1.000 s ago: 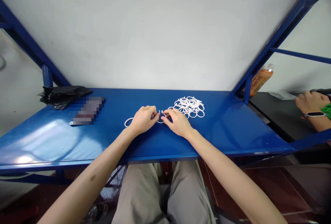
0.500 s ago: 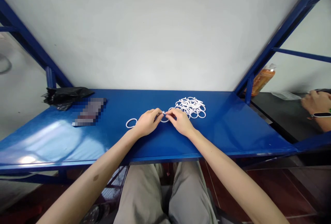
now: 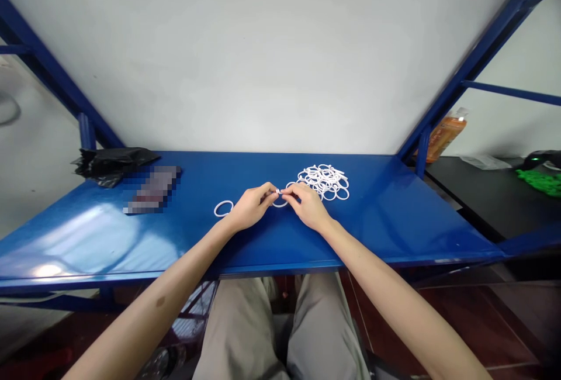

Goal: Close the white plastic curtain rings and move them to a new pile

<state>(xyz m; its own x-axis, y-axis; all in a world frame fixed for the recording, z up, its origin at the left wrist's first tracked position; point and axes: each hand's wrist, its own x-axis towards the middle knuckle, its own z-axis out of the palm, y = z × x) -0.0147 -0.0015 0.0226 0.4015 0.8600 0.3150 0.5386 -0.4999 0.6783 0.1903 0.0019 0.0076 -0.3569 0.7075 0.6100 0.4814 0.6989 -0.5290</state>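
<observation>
My left hand (image 3: 250,207) and my right hand (image 3: 309,206) meet at the middle of the blue table (image 3: 385,222), fingers pinched together on one small white plastic ring (image 3: 279,201) held just above the surface. A single closed white ring (image 3: 223,209) lies on the table just left of my left hand. A heap of several loose white rings (image 3: 324,180) lies behind my right hand, towards the wall.
A crumpled black bag (image 3: 109,162) and a blurred flat object (image 3: 151,189) lie at the table's left rear. Blue frame posts rise at both sides. On the black bench to the right stand an orange bottle (image 3: 446,128) and green parts (image 3: 542,181).
My hands have stayed pinched on the ring, lifting slightly. The other person's hand with a wristband on the right bench has withdrawn out of view.
</observation>
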